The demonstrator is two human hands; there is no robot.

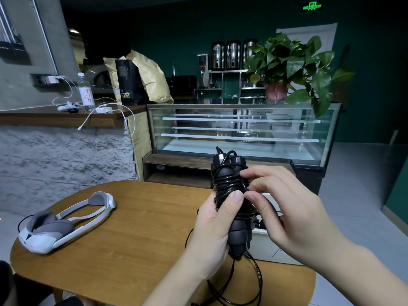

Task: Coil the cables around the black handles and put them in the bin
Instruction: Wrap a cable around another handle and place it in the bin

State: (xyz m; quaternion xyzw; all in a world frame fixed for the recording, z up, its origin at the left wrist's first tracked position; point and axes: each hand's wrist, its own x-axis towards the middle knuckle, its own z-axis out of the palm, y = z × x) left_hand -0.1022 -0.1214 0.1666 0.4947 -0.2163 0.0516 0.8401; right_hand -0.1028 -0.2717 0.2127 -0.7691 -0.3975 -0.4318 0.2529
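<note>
A: Where are the black handles [231,195]?
B: Upright over the table [132,239], in my left hand [212,226], gripped; right hand [284,208] pinches the cable [247,281]. I'd wrap each turn snug

A: The bin [271,246]?
B: Just behind

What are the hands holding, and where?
Left hand grips the black handles around the middle; right hand fingers pinch the cable wound round them.

Green exit sign [312,6] high on the dark wall: lit, running-figure pictogram, lettering too small to read. Water bottle [86,93] on the counter: white label, red Chinese characters, not legible. Black bag [128,82] beside it: gold logo near base, text unreadable.
</note>
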